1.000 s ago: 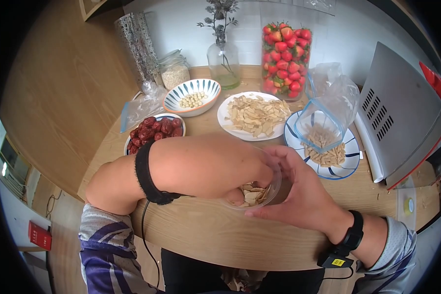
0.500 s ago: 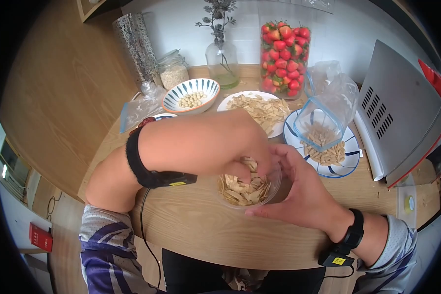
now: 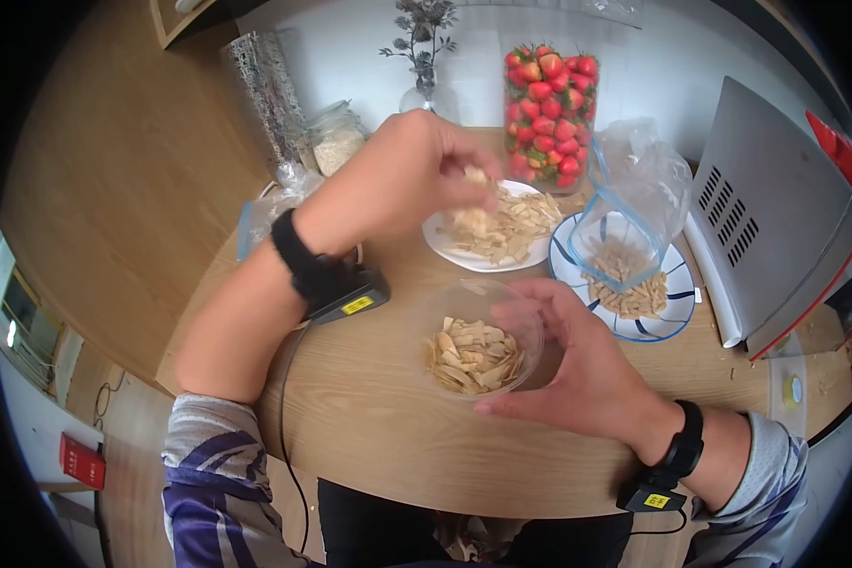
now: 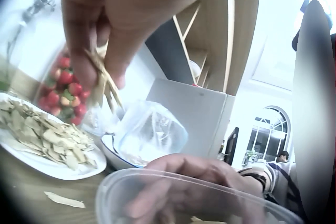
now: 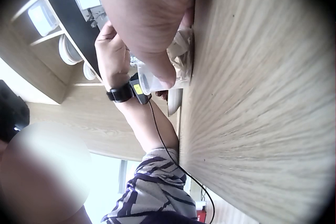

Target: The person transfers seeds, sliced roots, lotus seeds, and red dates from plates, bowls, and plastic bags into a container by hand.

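Observation:
My left hand (image 3: pixel 421 170) is raised over the near-left part of a white plate (image 3: pixel 473 262) heaped with thin, dried beige slices (image 3: pixel 521 227). Between its thumb and fingers it pinches several dried slices (image 4: pixel 105 79), seen clearly in the left wrist view. My right hand (image 3: pixel 577 379) curls round the side of a clear plastic tub (image 3: pixel 459 299) on the table, thumb at the near side. Inside the tub lie more dried slices (image 3: pixel 473 360). In the right wrist view the tub wall (image 5: pixel 151 79) shows beyond the right hand.
Right of the white plate, a blue-rimmed plate (image 3: pixel 677 317) bears short pale pieces and an open zip bag (image 3: pixel 648 189). Strawberries (image 3: pixel 549 114) in a tall clear container stand behind. A glass jar (image 3: pixel 339 147) is at back left. One loose slice (image 4: pixel 64 200) lies on the table.
My left hand has come up out of the tub with slices and moved away from me to over the white plate. The right hand keeps its hold on the tub.

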A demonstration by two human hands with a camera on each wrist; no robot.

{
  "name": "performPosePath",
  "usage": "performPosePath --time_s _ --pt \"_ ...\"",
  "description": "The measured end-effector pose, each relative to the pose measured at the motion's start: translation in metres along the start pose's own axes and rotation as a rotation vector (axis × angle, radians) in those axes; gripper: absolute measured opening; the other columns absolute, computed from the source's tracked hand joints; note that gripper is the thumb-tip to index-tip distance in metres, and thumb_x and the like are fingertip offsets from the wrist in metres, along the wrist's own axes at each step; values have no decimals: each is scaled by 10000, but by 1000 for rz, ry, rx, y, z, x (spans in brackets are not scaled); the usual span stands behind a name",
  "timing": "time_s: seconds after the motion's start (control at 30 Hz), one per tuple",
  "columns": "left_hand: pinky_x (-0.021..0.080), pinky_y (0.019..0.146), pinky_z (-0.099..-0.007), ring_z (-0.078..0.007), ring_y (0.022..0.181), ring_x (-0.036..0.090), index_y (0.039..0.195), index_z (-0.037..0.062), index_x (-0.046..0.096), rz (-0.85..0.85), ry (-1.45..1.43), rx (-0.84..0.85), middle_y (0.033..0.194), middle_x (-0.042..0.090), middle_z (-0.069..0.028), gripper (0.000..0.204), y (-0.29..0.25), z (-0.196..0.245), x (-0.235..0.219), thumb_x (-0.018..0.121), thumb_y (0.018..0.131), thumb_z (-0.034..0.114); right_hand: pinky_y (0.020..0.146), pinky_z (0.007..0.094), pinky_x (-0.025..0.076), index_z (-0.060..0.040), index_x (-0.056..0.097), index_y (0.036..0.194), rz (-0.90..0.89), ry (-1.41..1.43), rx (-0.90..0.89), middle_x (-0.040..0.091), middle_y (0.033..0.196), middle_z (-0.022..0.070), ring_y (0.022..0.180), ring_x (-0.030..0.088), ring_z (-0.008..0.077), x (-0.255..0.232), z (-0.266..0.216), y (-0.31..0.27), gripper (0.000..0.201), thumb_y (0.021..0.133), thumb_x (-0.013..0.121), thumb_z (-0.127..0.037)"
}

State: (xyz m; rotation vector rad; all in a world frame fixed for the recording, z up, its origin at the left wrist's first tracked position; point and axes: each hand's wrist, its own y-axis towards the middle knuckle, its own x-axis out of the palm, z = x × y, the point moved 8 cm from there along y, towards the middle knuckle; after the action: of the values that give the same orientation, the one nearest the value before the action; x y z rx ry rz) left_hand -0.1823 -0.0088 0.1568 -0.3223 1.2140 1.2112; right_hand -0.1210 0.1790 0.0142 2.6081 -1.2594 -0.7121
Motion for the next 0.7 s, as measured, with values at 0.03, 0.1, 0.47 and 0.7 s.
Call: performPosePath --time_s 0.03,0.1,0.47,0.7 --pt "620 788 -317 -124 858 742 1127 22 898 76 27 -41 911 832 -62 178 5 -8 -4 930 980 117 1120 374 547 -6 466 1637 -2 -14 5 678 1428 128 1301 649 195 0 -1 1 1091 796 1117 -248" --pt "627 803 -329 -134 870 755 1136 6 894 176 70 -64 922 843 -82 194 14 -18 -5 921 994 136 1119 373 548 -7 468 1631 0 -11 14 682 1436 129 1301 655 197 0 0 2 1093 789 1121 -252" --pt "662 808 -318 -151 833 797 1238 -21 860 78 -94 -24 998 871 -90 251 25 -46 13 787 1113 184 1209 396 540 -22 470 1618 -19 25 32 693 1484 137 1420 663 224 2 -2 4 1074 784 1122 -198" --pt "630 785 -391 -261 840 792 1091 -10 859 -516 192 135 926 836 -138 161 -26 9 38 810 962 73 1199 396 549 -36 477 1620 -20 21 0 690 1489 132 1410 665 217 3 -5 2 1066 784 1121 -191"
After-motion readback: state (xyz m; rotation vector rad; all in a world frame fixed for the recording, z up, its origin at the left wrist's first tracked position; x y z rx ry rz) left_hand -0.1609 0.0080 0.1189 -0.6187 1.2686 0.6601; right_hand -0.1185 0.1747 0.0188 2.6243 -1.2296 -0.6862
